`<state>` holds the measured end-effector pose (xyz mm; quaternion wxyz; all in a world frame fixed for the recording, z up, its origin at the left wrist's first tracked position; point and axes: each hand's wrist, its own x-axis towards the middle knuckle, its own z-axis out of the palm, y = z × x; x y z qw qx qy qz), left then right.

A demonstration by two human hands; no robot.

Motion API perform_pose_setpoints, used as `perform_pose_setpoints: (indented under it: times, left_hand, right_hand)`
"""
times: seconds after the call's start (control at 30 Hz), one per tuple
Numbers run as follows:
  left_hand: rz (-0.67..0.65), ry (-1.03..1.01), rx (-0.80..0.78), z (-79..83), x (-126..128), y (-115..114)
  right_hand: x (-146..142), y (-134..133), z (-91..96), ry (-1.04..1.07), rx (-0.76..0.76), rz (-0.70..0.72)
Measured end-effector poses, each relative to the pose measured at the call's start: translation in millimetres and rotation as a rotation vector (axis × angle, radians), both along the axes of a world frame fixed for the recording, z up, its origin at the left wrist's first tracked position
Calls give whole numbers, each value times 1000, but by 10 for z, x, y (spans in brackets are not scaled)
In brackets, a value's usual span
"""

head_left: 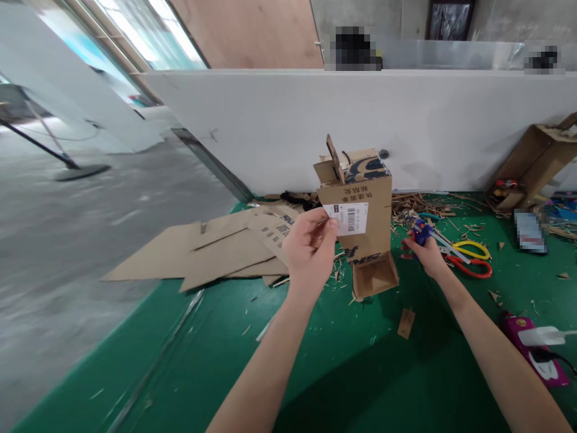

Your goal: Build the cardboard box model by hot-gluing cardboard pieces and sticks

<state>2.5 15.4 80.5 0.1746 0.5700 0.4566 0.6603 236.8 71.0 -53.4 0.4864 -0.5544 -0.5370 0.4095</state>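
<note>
Box point(378, 225), edge clear of glue gun point(422, 232)

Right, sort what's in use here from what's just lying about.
Likely in use:
cardboard box with white label, left hand touching it
blue glue gun, in right hand

Seemingly lying about:
scissors
flat cardboard sheets
phone
small cardboard piece

I'm getting bright daylight from the window point(155, 30) at eleven o'clock, glaring white; soft shadow on the green table point(193, 367) at five; floor point(112, 222) blurry at nine.
</note>
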Motion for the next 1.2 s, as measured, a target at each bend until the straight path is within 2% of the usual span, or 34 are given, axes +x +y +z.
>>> perform_pose_setpoints:
  times: [0.1, 0.2, 0.3, 0.5, 0.7, 0.83, 1.0, 1.2]
  left_hand:
    - [-13, 0, -6, -4, 15, 8]
    - [-30, 3, -20, -12, 47, 2]
    - [-60, 16, -28, -29, 97, -8]
    - [-82, 53, -55, -115, 159, 29]
    - [-94, -50, -68, -285, 184, 228]
    - [-101, -75, -75, -355, 241, 378]
    - [-108, -62, -54, -251, 321, 480]
    - [-41, -58, 39, -24, 299, 630]
  right_hand:
    - [-82, 20, -56, 85, -1, 39]
    - [-10, 94, -61, 90, 43, -35]
    - [117, 135, -7, 66, 89, -109]
    - [153, -1, 133, 61, 72, -102]
    - [164, -93, 183, 196, 1, -123]
    - [176, -116, 257, 278, 22, -152]
    - [90, -154, 326, 323, 78, -132]
    - [-30, -222, 194, 245, 129, -229]
